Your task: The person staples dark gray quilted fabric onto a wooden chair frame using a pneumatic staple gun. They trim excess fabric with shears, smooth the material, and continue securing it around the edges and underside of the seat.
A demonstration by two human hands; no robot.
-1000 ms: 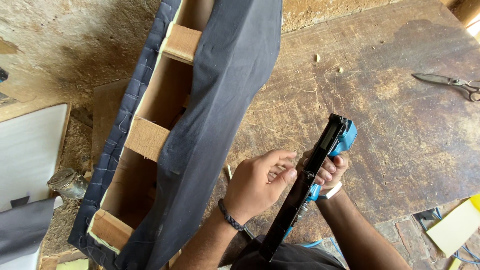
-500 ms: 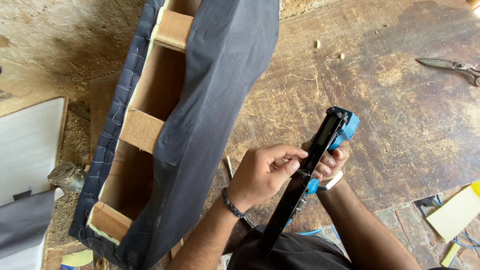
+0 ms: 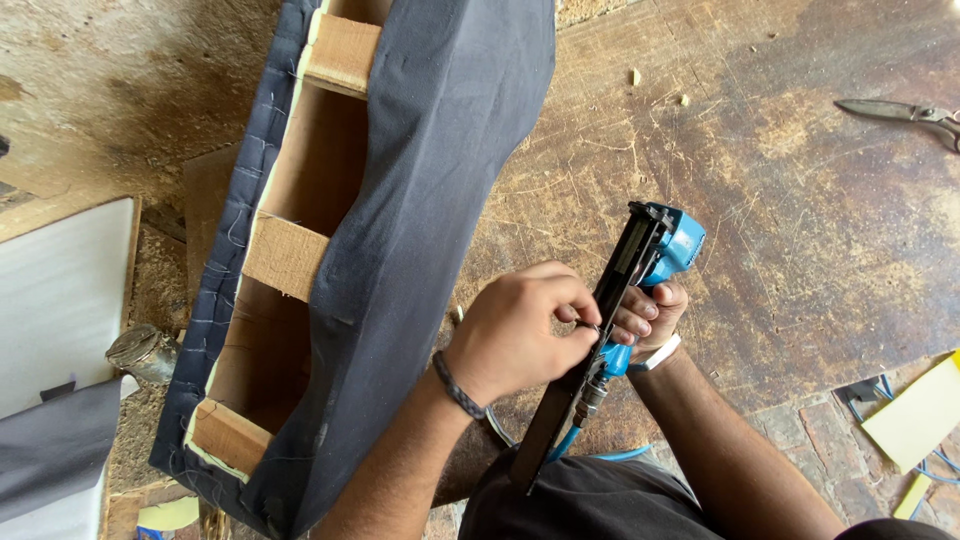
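Head view, looking down on a scarred brown wooden workbench (image 3: pixel 800 230).

Blue pneumatic staple gun with a long black magazine (image 3: pixel 620 300): held above the bench near bottom centre, magazine running diagonally from lower left to upper right, blue head uppermost. A thin blue air hose (image 3: pixel 560 443) leaves its lower end.

Right hand (image 3: pixel 648 318): wrapped round the blue grip from the far side, fingers curled closed on it, fingertips showing on the near face of the tool. White band at the wrist.

Left hand (image 3: pixel 520 335): on the left side of the magazine, fingers bent and pinched together against the black rail about midway along it. Thumb and forefinger tips meet right at the rail; whether they pinch some small part there cannot be told. Dark braided bracelet (image 3: pixel 456 385) on the wrist.

Left of the hands, close but not touching: a long wooden frame with pale cross-blocks, draped in dark grey fabric (image 3: pixel 400 250), lying diagonally across the bench; open compartments show between the blocks.

Far upper right: metal scissors (image 3: pixel 900 112), flat on the bench, well apart from the hands.

Lower right edge: a flat yellow rectangular sheet (image 3: pixel 920 418), unmarked as far as visible. Left edge: a white panel (image 3: pixel 60 300) with a dark grey fabric piece (image 3: pixel 50 450) below it.
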